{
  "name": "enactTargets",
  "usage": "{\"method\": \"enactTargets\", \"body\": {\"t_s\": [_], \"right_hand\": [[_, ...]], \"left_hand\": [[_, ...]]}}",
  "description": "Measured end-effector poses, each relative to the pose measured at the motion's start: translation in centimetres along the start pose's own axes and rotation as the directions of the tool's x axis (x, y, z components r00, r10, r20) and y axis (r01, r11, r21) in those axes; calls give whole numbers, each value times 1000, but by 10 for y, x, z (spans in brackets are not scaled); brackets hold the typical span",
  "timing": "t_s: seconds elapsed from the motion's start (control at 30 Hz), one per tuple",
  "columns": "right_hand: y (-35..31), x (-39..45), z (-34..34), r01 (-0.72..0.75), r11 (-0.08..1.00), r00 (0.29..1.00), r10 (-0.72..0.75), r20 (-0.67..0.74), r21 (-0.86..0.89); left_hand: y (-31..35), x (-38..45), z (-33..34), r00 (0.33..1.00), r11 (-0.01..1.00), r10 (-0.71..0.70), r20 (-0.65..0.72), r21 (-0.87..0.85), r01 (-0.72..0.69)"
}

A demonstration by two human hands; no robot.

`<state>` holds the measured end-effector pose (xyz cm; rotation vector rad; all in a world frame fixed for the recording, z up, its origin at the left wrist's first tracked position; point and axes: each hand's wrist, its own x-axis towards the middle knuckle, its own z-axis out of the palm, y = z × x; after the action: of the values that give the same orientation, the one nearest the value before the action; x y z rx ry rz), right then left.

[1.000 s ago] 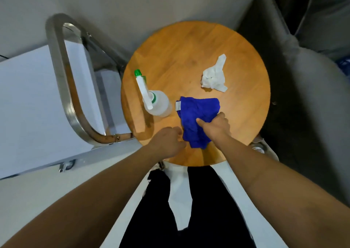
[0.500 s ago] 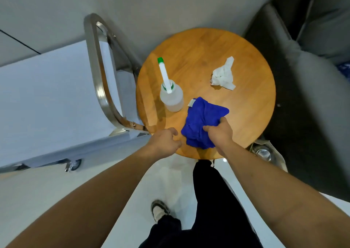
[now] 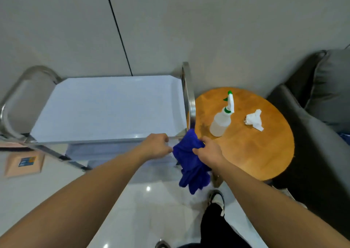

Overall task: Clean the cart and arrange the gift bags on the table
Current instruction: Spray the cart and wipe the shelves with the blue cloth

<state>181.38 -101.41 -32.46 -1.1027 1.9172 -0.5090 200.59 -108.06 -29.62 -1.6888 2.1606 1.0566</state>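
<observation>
1. The blue cloth (image 3: 191, 164) hangs in the air between the cart (image 3: 111, 107) and the round table (image 3: 251, 153), just below the cart's near corner. It looks soft, light and floppy, so it will sag wherever it is unsupported.
2. I judge it handles best bunched in a fist or spread flat under the palm; a pinch at one corner leaves the rest dangling.
3. The right hand (image 3: 208, 153) grips the cloth near its top, fingers curled round the bunched fabric, and the lower folds droop free.
4. The left hand (image 3: 157, 147) sits just beside the cloth at the cart's front edge, fingers curled in; whether they pinch the fabric I cannot tell.
5. A spray bottle (image 3: 220, 123) and a crumpled tissue (image 3: 253, 119) stand apart on the table.
</observation>
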Motion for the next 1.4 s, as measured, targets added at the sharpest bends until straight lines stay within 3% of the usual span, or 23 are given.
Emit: {"method": "enactTargets", "body": {"t_s": [0.1, 0.3, 0.33, 0.4, 0.5, 0.67, 0.93, 1.07, 1.27, 1.4], "right_hand": [[-49, -6, 22, 76, 997, 996, -75, 48, -31], [-123, 24, 31, 136, 972, 989, -144, 28, 190], [-127, 33, 30, 149, 979, 989, -149, -14, 136], [-126, 51, 31, 135, 978, 981, -155, -120, -159], [-118, 67, 48, 126, 868, 963, -223, -151, -479], [-105, 101, 80, 240, 801, 964, -261, 40, -549], [-71, 160, 110, 328, 663, 945, -232, 232, -673], [-55, 171, 127, 278, 664, 958, -244, 150, -694], [-60, 183, 147, 207, 685, 973, -220, 73, -699], [-65, 191, 155, 142, 683, 982, -188, 16, -716]], "left_hand": [[-30, -16, -27, 998, 999, -37, -54, -26, 35], [-59, -22, -66, 981, 992, -104, -165, -83, 91], [-63, -17, -70, 978, 991, -109, -179, -93, 94], [-71, -4, -74, 973, 984, -137, -187, -137, 112], [-77, 16, -73, 967, 975, -200, -156, -130, 181], [-90, 55, -68, 962, 967, -256, -100, -5, 256], [-107, 108, -44, 929, 941, -339, -150, -38, 337], [-118, 128, -40, 943, 956, -289, -162, 3, 294], [-143, 187, -55, 962, 978, -70, -263, 170, 117], [-158, 223, -65, 976, 947, -85, -198, 289, 141]]}}
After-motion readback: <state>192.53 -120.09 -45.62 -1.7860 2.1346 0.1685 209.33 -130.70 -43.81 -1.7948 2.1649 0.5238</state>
